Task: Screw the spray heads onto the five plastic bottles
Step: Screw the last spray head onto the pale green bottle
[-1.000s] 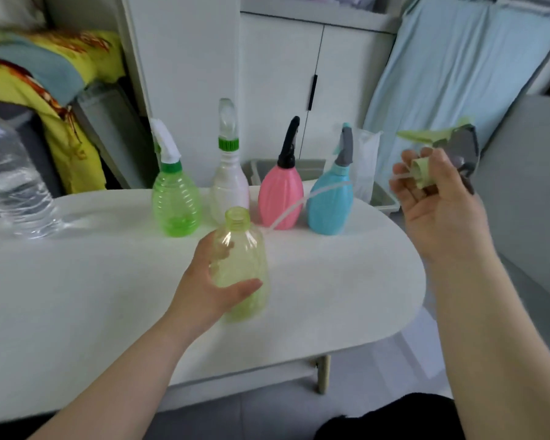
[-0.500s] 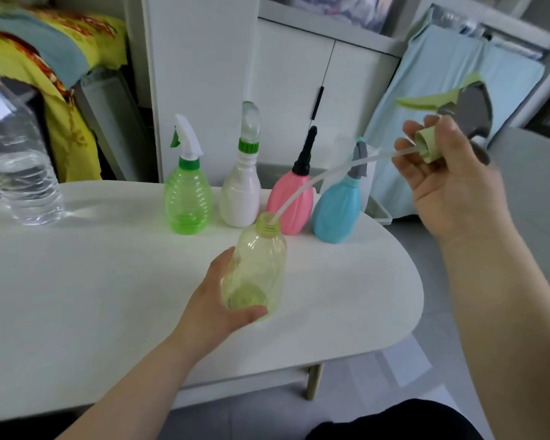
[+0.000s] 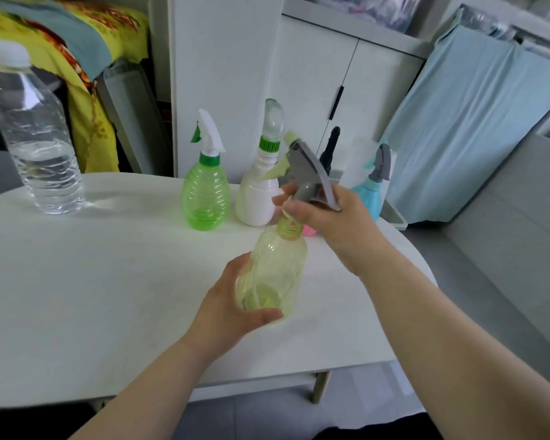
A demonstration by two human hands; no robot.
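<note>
— Over the near edge of the table (image 3: 108, 281), toward its right end, what is going on with the yellow-green bottle (image 3: 272, 274)?

— The left hand (image 3: 232, 309) is gripping it round the lower body, thumb in front, and tilting the neck away so the mouth is facing the incoming part. Whether the base is touching the table, I cannot tell.

— And the spray head (image 3: 305, 173)?

— The right hand (image 3: 337, 223) is pinching it low down, thumb and fingers closing round the collar, probably so it can be twisted. It is sitting right at the mouth; the neck threads are still showing, so I judge it is not screwed down yet.

— How is that differing from half a second ago?

— Then the head was being held high and to the right, with only the tube's tip reaching the mouth. Now it is down at the neck, and the tube is lying inside the bottle.

— What is standing around them?

— Four bottles wearing their heads are lining the far edge, out of the way: the green bottle (image 3: 205, 198), the white bottle (image 3: 258, 198), the pink bottle (image 3: 308, 230), mostly hidden behind the right hand, and the blue bottle (image 3: 370, 198). A clear water bottle (image 3: 35, 138) is standing at the far left corner.
</note>
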